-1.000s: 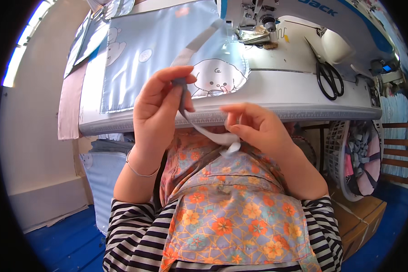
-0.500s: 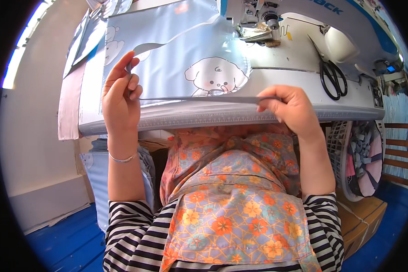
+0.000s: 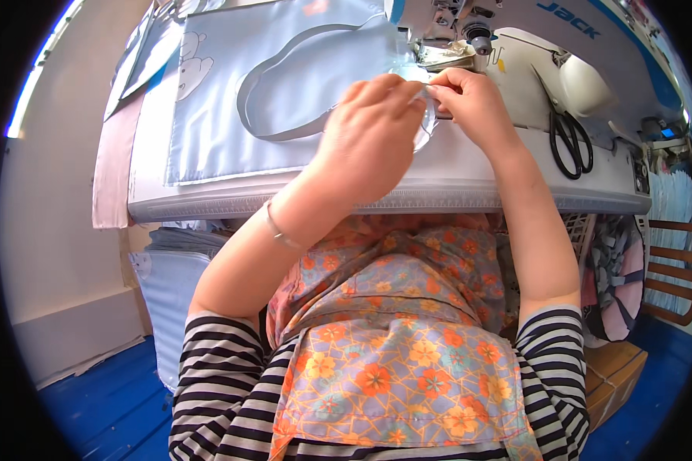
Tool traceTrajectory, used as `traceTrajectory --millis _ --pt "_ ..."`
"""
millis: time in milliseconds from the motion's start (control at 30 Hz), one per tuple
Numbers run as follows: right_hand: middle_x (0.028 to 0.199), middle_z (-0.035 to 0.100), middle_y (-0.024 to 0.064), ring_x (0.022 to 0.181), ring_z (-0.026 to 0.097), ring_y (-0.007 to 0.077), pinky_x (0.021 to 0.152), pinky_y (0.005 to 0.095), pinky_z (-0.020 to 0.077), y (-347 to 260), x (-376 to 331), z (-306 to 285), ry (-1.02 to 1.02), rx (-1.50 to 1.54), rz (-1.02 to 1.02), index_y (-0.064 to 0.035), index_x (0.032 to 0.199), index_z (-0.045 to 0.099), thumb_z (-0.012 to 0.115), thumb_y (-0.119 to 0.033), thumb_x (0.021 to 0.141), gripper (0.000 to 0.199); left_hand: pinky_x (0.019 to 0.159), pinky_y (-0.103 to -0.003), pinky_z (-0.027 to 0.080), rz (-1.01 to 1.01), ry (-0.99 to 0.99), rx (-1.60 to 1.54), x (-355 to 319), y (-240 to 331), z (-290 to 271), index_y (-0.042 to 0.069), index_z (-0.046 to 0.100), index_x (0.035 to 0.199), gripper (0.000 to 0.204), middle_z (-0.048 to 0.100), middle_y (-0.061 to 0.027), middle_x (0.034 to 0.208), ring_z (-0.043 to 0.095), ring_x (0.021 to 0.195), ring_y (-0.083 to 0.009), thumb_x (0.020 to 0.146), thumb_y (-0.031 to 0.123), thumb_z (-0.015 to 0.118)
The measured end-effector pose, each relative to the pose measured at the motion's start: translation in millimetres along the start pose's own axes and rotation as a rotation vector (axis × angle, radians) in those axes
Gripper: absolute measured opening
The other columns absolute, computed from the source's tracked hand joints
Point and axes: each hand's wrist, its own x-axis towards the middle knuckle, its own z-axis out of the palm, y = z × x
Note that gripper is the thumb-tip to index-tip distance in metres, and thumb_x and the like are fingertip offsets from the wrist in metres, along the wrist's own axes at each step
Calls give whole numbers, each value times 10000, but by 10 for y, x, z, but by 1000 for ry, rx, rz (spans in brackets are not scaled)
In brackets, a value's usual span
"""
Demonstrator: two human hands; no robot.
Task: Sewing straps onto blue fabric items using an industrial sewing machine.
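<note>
A light blue fabric panel (image 3: 215,146) with printed white puppies lies on the sewing table. On it a narrow grey strap (image 3: 246,107) makes a wide loop and runs under my left hand (image 3: 373,138). That hand is closed with fingers bent down near the panel's right edge; its fingertips are partly hidden. My right hand (image 3: 473,104) meets it there, thumb and forefinger pinching the strap's end. Both hands are just in front of the sewing machine's needle area (image 3: 478,38).
Black-handled scissors (image 3: 569,142) lie to the right of my hands. A ruler strip (image 3: 284,203) lines the table's front edge. Below right stands a basket of fabric scraps (image 3: 615,269), with a cardboard box (image 3: 615,376) under it. Stacked blue fabric pieces (image 3: 169,284) hang at lower left.
Both hands have moved up and together towards the machine, the left one going far right. The strap, stretched between them before, now lies in a loose loop on the panel.
</note>
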Motion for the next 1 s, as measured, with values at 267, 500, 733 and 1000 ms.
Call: traceTrajectory --millis 267,500,733,1000 --pt "713 652 44 647 582 102 616 279 493 -17 12 31 63 -339 -130 2 875 658 689 -113 894 121 895 -385 477 2 63 7 -33 -147 349 -9 679 1024 284 663 -91 1142 626 1011 -239 764 77 604" --pt "979 703 117 884 657 267 793 372 541 20 -93 43 217 -657 -683 1 932 677 635 -38 858 93 924 -386 471 65 49 -9 -17 -205 356 -10 683 1019 278 683 -87 1092 636 1033 -232 763 69 608" --pt "1106 692 113 1020 631 295 894 392 527 36 -177 -40 49 -759 -754 8 1088 695 570 27 814 302 979 -393 461 56 -2 -94 5 -342 335 -26 685 1075 309 686 -108 1170 631 1115 -247 790 57 597" --pt "1124 699 95 1040 635 275 902 381 536 77 -31 -4 96 -817 -760 -7 1104 700 571 20 823 311 1054 -422 427 -12 -23 -53 96 -470 482 -33 652 1159 364 659 -142 1244 590 1205 -285 818 59 562"
